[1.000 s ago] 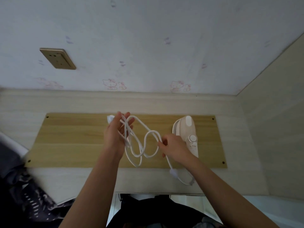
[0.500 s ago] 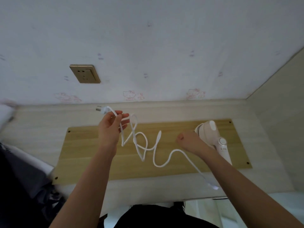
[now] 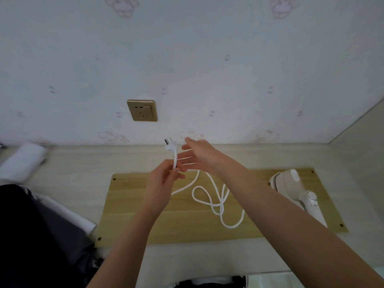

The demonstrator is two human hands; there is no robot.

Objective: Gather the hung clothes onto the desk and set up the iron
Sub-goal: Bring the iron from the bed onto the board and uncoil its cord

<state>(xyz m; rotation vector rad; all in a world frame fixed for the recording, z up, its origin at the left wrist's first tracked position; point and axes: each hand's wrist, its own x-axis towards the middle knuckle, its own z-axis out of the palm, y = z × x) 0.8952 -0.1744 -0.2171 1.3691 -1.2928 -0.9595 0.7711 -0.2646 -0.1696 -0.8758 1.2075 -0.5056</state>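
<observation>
The left hand pinches the white cord just below its plug, holding it up under the wall socket. The right hand is spread just beside it. The cord's loops lie on the wooden board, and the iron rests at its right end. Dark clothes are heaped at the table's near left.

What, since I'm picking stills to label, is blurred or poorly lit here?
Head view: the right hand is motion-smeared; the plug is soft, prongs readable; the cord and wall socket are fairly sharp; the dark clothes lower left lose detail in shadow; light dim and even, no glare.
</observation>
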